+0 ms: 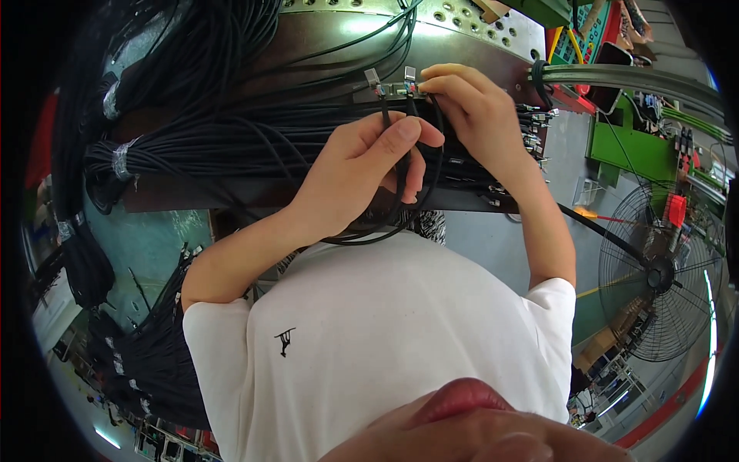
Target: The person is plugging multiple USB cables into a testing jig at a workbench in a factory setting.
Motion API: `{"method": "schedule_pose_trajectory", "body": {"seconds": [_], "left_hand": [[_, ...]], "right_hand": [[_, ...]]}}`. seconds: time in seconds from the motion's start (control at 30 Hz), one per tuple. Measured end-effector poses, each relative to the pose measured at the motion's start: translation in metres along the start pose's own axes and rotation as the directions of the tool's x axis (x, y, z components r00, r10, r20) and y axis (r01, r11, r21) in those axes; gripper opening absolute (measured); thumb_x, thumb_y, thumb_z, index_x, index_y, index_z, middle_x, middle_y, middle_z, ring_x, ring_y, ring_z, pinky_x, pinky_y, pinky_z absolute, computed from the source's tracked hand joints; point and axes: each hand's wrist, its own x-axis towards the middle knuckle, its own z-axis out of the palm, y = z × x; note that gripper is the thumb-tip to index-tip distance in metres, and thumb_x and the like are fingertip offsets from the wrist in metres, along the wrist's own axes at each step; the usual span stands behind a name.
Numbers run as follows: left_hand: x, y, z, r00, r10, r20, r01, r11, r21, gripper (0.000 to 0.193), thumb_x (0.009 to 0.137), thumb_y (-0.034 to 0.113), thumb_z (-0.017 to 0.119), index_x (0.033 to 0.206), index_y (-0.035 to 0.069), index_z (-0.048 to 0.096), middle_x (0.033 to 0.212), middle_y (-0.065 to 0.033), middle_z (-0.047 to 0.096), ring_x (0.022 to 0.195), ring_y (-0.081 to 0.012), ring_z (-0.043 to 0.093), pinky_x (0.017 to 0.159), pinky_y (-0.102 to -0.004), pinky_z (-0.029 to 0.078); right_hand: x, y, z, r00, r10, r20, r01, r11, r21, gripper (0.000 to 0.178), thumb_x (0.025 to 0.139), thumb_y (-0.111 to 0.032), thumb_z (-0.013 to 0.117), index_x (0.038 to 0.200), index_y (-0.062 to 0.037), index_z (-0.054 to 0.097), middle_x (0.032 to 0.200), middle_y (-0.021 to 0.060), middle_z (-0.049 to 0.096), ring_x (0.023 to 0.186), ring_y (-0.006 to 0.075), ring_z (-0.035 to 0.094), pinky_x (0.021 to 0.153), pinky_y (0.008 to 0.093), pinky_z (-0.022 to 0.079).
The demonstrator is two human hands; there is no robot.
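Observation:
My left hand (358, 165) is closed round black cables (401, 185), with the thumb pressed against the index finger. Above it, two cable ends stand up, each with a silver metal connector: a left connector (373, 79) and a right connector (410, 75). Small coloured wires show just below the metal. My right hand (481, 108) pinches at the base of the right connector, its thumb mostly hidden behind the fingers. A loop of black cable runs from the right fingertips down past the left hand, in front of my shirt.
Thick bundles of black cable (200, 154) lie across the dark bench, tied at the left with a clear wrap (121, 158). More bundles hang at the far left. A perforated metal plate (462, 21) lies behind. To the right stand a wire-caged fan (660, 273) and green machinery (631, 142).

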Motion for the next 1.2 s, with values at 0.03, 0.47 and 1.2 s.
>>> {"method": "schedule_pose_trajectory", "body": {"seconds": [0.03, 0.47, 1.2], "left_hand": [[0.000, 0.000, -0.001, 1.000, 0.007, 0.005, -0.007, 1.000, -0.026, 0.042, 0.107, 0.035, 0.040, 0.113, -0.001, 0.060, 0.078, -0.0037, 0.058, 0.065, -0.0100, 0.055, 0.062, -0.0259, 0.052], [0.010, 0.031, -0.001, 0.976, 0.176, 0.126, -0.198, 0.960, 0.196, 0.066, 0.104, 0.043, 0.025, 0.141, -0.006, 0.046, 0.069, -0.0121, 0.065, 0.059, -0.0161, 0.060, 0.057, -0.0254, 0.051], [0.054, 0.041, 0.012, 0.917, -0.279, 0.285, 0.143, 0.897, 0.418, 0.053, 0.098, 0.031, 0.031, 0.102, -0.006, 0.068, 0.059, -0.0080, 0.061, 0.049, -0.0139, 0.056, 0.048, -0.0249, 0.044]], "right_hand": [[0.003, -0.009, -0.009, 0.987, -0.148, -0.066, 0.138, 0.980, -0.143, 0.025, 0.076, -0.001, 0.070, 0.099, -0.0063, 0.064, 0.092, 0.0041, 0.067, 0.084, 0.0257, 0.065, 0.073, 0.0361, 0.052], [-0.017, 0.029, -0.011, 0.987, 0.091, -0.132, -0.077, 0.991, 0.110, 0.022, 0.079, 0.008, 0.064, 0.097, -0.0052, 0.066, 0.095, 0.0061, 0.067, 0.085, 0.0263, 0.065, 0.071, 0.0340, 0.054], [0.013, -0.005, -0.034, 0.919, -0.392, -0.038, 0.375, 0.901, -0.219, 0.021, 0.074, -0.010, 0.070, 0.095, -0.0093, 0.066, 0.095, 0.0032, 0.065, 0.088, 0.0223, 0.064, 0.071, 0.0342, 0.050]]}}
